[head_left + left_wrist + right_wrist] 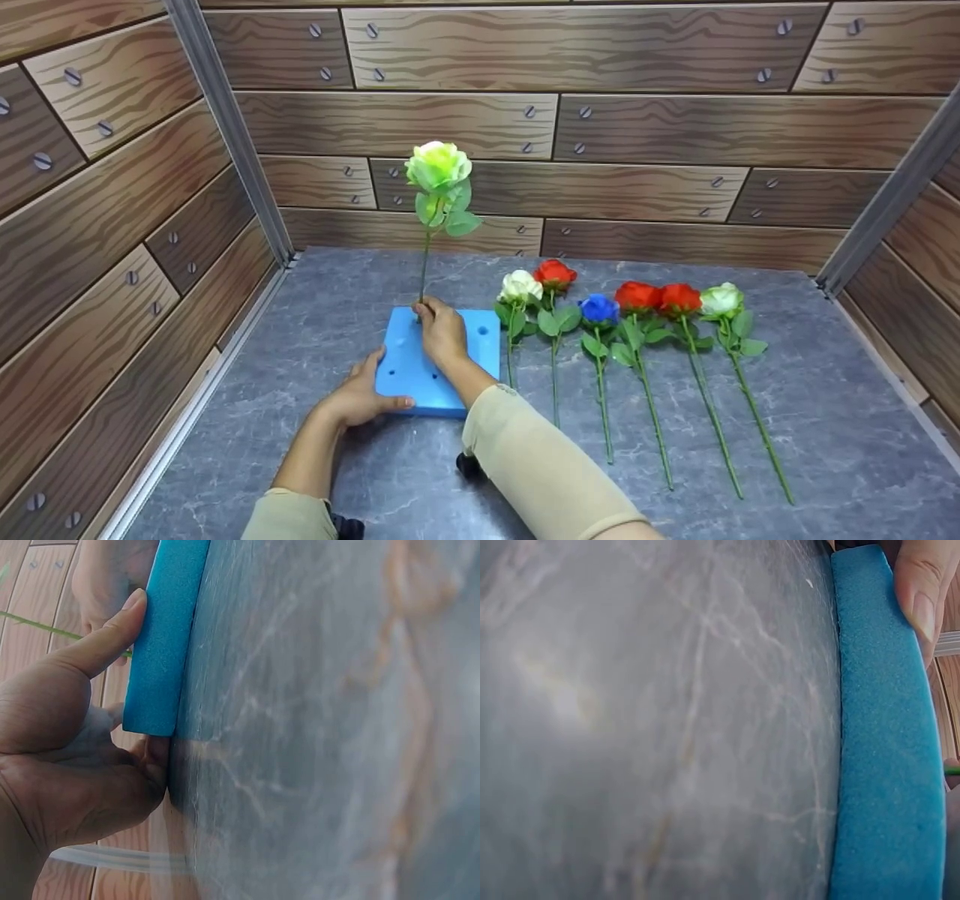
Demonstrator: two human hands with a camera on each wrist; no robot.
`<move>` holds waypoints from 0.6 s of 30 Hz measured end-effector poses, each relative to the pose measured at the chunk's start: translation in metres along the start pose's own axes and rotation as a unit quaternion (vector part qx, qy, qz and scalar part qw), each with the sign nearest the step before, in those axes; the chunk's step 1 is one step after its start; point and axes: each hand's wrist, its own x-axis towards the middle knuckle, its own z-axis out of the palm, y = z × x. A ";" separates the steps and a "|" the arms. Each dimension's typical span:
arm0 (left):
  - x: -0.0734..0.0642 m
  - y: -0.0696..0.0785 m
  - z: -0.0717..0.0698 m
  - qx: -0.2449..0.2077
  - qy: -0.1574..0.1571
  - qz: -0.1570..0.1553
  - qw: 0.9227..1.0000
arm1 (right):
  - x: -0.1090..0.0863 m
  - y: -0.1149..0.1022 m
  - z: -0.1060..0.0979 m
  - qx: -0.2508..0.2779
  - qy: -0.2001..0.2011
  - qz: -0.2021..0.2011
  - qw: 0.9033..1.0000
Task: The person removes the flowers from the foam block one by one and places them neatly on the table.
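Note:
A blue foam block [442, 390] with small holes in its top lies flat on the table. My left hand [364, 397] holds it at its near left corner, with the thumb [120, 630] on its top edge and the fingers along its left side. Over the block's far left part, my right hand [444, 334] pinches the lower stem of a pale green artificial rose [439, 166], which stands upright. The right hand's fingers hide the stem's lower end, so whether it sits in a hole cannot be seen.
Right of the block lie several artificial roses: a white one [520, 287], red ones [555, 274] [637, 297], a blue one [598, 309] and a greenish-white one [721, 300]. Their stems point toward me. Wood-patterned walls [637, 127] enclose the grey marbled table [405, 480].

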 end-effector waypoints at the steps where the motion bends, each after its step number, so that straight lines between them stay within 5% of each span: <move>1: 0.000 0.000 0.000 0.001 0.000 0.000 1.000 | 0.000 0.000 0.000 0.004 -0.001 -0.002 1.000; 11: 0.004 -0.001 0.001 0.006 0.000 0.004 1.000 | -0.001 0.003 -0.003 0.074 0.046 -0.005 0.996; 18: 0.002 -0.001 0.001 0.014 0.001 -0.001 1.000 | -0.004 0.006 -0.004 0.202 0.078 -0.001 0.976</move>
